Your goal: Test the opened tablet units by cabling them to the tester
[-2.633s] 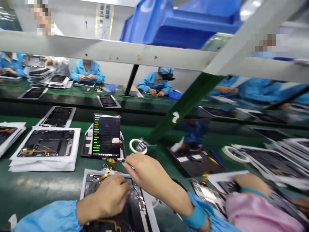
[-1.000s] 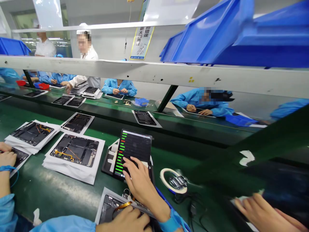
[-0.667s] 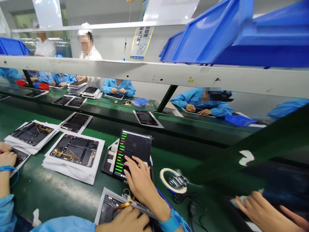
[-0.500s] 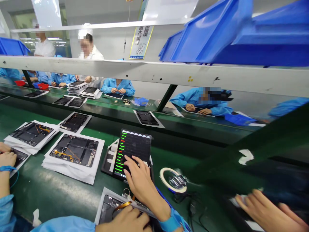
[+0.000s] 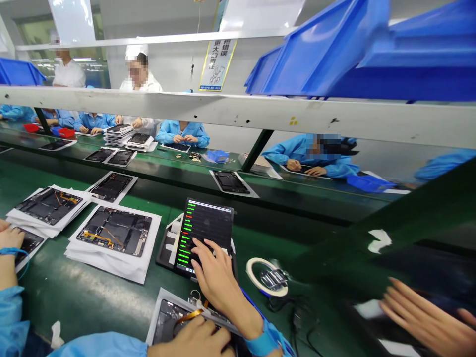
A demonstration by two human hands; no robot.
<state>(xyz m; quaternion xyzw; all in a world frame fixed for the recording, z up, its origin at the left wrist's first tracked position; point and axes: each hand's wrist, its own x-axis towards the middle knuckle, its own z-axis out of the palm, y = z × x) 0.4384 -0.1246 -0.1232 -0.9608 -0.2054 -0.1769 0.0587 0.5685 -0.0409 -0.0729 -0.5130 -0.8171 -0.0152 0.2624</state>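
My right hand (image 5: 215,277) reaches forward with fingers spread, fingertips touching the lower part of a black test screen (image 5: 205,233) that shows green and red bars. My left hand (image 5: 199,339) lies at the bottom edge, fingers curled down on an opened tablet chassis (image 5: 169,317) on a white sheet; whether it holds anything is hidden. An orange flex cable (image 5: 188,316) curves just above that hand.
A roll of white tape (image 5: 267,284) with metal clips and dark cables lies to the right. More opened tablets (image 5: 114,231) on white sheets sit to the left. A co-worker's hand (image 5: 424,320) is at the right, another (image 5: 10,239) at the left. Blue bins (image 5: 334,49) hang overhead.
My view has lifted from the chassis to the belt. My right hand went from the chassis edge to the test screen and stays there. The co-worker's hand at the right has shifted.
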